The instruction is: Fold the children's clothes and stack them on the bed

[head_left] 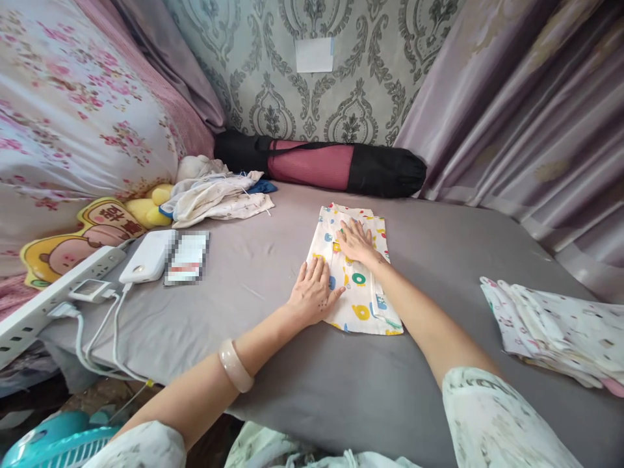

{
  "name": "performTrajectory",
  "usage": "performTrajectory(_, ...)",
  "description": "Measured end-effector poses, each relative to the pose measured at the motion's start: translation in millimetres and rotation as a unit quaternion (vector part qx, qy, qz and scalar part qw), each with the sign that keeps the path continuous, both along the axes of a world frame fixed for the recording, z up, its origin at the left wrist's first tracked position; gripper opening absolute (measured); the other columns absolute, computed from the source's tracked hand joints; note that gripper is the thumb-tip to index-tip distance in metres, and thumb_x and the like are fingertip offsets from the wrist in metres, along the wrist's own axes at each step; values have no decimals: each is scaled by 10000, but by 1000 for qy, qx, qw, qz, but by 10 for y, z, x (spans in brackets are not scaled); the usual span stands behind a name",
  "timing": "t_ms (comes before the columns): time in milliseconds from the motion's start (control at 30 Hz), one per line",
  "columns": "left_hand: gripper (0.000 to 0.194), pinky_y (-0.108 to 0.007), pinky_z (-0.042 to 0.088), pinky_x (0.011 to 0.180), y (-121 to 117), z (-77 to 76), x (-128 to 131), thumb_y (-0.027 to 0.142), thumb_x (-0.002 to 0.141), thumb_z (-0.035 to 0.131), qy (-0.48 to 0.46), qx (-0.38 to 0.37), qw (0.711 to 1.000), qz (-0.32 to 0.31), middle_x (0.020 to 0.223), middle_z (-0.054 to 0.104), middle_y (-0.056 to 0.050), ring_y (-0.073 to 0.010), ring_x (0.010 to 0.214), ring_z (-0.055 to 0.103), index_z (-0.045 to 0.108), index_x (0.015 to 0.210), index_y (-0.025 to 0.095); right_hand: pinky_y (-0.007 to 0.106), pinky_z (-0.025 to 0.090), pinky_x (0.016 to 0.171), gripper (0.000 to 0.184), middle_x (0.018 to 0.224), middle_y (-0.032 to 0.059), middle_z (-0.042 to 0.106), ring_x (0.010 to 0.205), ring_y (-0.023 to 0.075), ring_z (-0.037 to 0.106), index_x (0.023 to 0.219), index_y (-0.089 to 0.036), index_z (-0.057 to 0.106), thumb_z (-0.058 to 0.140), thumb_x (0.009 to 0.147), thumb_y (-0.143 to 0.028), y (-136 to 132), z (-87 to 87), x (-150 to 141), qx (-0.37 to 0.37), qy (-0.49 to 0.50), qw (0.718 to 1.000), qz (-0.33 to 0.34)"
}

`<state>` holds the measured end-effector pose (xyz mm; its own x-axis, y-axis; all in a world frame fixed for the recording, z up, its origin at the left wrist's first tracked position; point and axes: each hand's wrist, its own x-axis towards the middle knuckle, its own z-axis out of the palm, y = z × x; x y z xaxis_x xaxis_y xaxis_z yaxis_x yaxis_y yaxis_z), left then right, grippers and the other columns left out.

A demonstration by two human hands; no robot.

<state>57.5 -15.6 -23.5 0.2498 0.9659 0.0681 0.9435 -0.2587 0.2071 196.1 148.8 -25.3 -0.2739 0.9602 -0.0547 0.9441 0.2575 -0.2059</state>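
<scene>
A white garment (358, 305) with a colourful print lies folded into a narrow shape on the grey sheet. My left hand (312, 292) rests flat along its left edge, fingers stretched out and pointing away from me. Farther up the cloth, my right hand (358, 242) lies with its palm down and fingers spread. Both hands press on the fabric without gripping it. Part of the garment is hidden under the hands and right forearm.
Folded printed clothes (550, 325) are stacked at the right. Rumpled clothes (214, 195) lie at the back left, near a yellow cushion (82, 240). A power strip (58, 292), white power bank (147, 255) and phone (187, 257) sit left. A black-and-pink rolled bag (312, 166) lies along the wall.
</scene>
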Motion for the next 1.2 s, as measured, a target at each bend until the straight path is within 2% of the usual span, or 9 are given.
performTrajectory(133,740,-509,181,1189,-4,-63,39,558,966,258,3,-25,1000,-5,1576,219,-220,-324,1477,150,269,1489,34,576,65,1167,598,1634,61,96,1487,284,62,1537,-235,250,141,994,-462,-83,-46,-32,6,-14,1000,0)
performTrajectory(300,743,-518,205,1178,-49,-21,18,568,966,243,-2,-35,999,-2,1567,239,-231,-341,1471,165,293,1474,29,571,66,1168,597,1632,76,98,1488,285,60,1538,-212,250,150,996,-441,-138,56,-45,-4,-9,1000,1)
performTrajectory(433,773,-552,223,1158,-250,-39,29,601,959,196,-7,29,999,13,1526,311,-269,-373,1452,223,311,1457,21,512,14,1186,608,1632,64,92,1492,261,41,1548,-195,226,133,999,-442,-437,98,-132,28,-5,994,107)
performTrajectory(500,796,-538,216,1164,-336,-70,45,605,956,180,-4,26,1000,10,1523,314,-274,-374,1450,226,288,1466,3,493,7,1190,611,1631,61,105,1492,252,48,1549,-193,223,135,1000,-445,-603,72,-187,23,-4,988,155)
performTrajectory(700,790,-500,188,1186,-369,-64,90,588,951,242,7,-20,1000,21,1548,270,-259,-360,1468,165,286,1461,-13,460,-20,1191,590,1623,74,146,1492,220,57,1542,-176,248,162,1003,-400,-761,66,-255,2,-4,986,168)
performTrajectory(800,718,-490,256,1161,-296,37,9,586,953,260,-16,-33,999,6,1511,366,-235,-345,1448,251,372,1413,46,438,-5,1198,599,1631,42,99,1494,197,22,1553,-196,205,121,1005,-422,-753,170,-138,-28,32,986,161)
performTrajectory(900,571,-418,358,1110,-178,146,-187,494,994,184,-58,-29,998,-6,1436,486,-168,-263,1377,408,443,1351,132,455,27,1203,624,1634,26,64,1495,202,5,1563,-205,151,87,998,-461,-838,271,136,-24,71,991,114)
performTrajectory(1033,542,-450,263,1167,-39,162,-398,435,997,211,-41,2,998,-43,1557,324,-145,-269,1460,246,368,1424,142,479,26,1205,633,1635,17,51,1495,223,3,1567,-210,127,134,987,-465,-1118,273,549,-16,27,997,71)
performTrajectory(1200,688,-462,149,1199,-29,50,-273,549,978,206,3,-44,995,-92,1598,197,-170,-279,1489,113,272,1489,94,448,43,1210,703,1631,71,48,1495,220,23,1561,-120,137,140,977,-512,-1428,80,698,-31,-29,997,59)
